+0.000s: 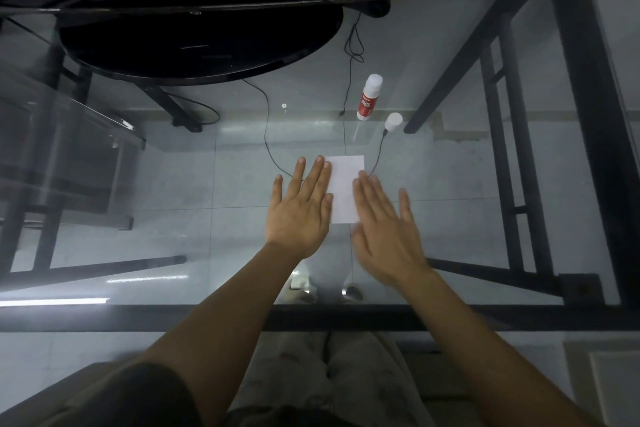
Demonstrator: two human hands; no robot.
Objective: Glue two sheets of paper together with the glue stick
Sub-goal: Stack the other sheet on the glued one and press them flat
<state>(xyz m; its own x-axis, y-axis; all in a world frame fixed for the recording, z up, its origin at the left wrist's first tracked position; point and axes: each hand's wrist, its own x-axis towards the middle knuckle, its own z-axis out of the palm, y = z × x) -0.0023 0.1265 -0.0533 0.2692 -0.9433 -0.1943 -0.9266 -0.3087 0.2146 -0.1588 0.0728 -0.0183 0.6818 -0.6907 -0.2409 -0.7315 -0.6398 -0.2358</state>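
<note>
Both hands flat, palms down

Left hand (300,208) fingers spread; right hand (386,229) flat beside it, blurred, both forearms stretched forward.

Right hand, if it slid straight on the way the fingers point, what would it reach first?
The right hand points up-left across the white paper; past the sheet's far edge the glass table looks free. The glue stick probably lies right of that line.

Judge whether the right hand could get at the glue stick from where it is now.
Probably yes. The glue stick stands upright on the glass table beyond the paper. The right hand lies flat and empty, with only bare glass and the loose white cap nearby.
</note>
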